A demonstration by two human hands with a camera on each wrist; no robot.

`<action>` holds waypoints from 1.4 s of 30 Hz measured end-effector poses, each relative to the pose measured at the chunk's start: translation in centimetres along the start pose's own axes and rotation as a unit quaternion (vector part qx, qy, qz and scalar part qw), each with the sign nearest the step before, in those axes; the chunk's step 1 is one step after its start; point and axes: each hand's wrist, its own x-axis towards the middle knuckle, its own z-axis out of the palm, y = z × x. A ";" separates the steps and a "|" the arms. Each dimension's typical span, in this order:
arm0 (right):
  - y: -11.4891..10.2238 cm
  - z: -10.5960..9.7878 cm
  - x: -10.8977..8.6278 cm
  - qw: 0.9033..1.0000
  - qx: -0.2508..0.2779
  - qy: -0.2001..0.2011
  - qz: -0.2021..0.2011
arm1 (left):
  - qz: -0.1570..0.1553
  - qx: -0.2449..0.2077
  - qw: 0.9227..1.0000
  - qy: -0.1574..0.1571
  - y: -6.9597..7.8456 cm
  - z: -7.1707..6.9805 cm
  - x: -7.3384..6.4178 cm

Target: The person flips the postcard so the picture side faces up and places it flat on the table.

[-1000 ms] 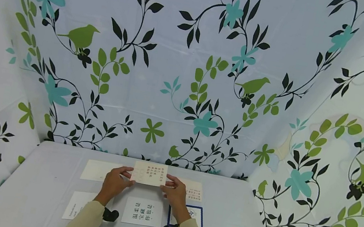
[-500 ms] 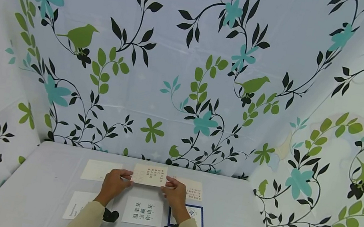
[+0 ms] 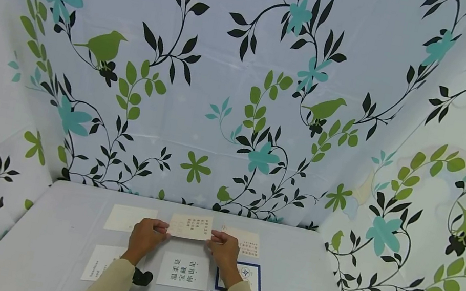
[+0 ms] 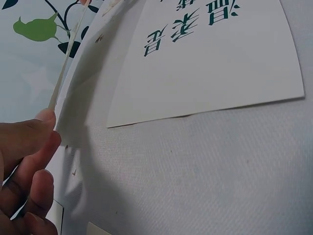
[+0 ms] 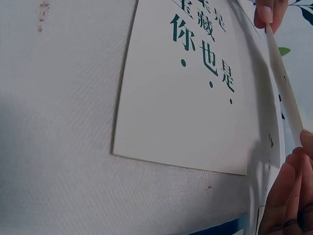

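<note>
Both hands hold a cream card (image 3: pixel 190 226) with small reddish-brown writing, tilted above the back of the table. My left hand (image 3: pixel 145 238) pinches its left edge between thumb and fingers; my right hand (image 3: pixel 224 254) pinches the right edge. In the left wrist view the held card (image 4: pixel 68 58) shows nearly edge-on, off the tabletop. A white card with large green characters (image 3: pixel 184 271) lies flat just in front, between the forearms. The right wrist view shows that green-lettered card (image 5: pixel 171 112) close up, with the raised card (image 5: pixel 286 88) at the right.
Other cards lie on the white table (image 3: pixel 37 246): a plain cream card (image 3: pixel 122 218) back left, a red-lettered card (image 3: pixel 249 243) back right, a white card (image 3: pixel 97 262) front left and a blue-bordered card (image 3: pixel 255 279) front right, partly behind the arms. A patterned curtain (image 3: pixel 202 109) stands behind.
The held card has come down slightly toward the table, and both hands have lowered a little with it. The cards on the table have not moved.
</note>
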 end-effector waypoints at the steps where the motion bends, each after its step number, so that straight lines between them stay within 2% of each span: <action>1: 0.0 0.0 0.0 1.000 0.000 0.001 0.000 | 0.000 0.000 1.000 0.001 -0.1 0.1 0.0; 9: 0.2 0.2 0.0 1.000 0.000 0.009 0.011 | 0.003 0.004 1.000 0.008 -0.4 0.1 0.0; 18: 0.3 0.3 -0.2 1.000 -0.006 0.020 -0.002 | -0.009 0.016 1.000 0.014 -0.4 0.0 -0.2; 30: 0.7 0.5 -0.4 0.998 -0.059 0.035 -0.004 | -0.004 0.043 0.999 0.002 -0.1 0.0 -0.2; 42: 0.7 0.7 -0.7 0.995 -0.080 0.057 -0.001 | -0.003 0.062 0.998 -0.002 0.0 0.1 -0.3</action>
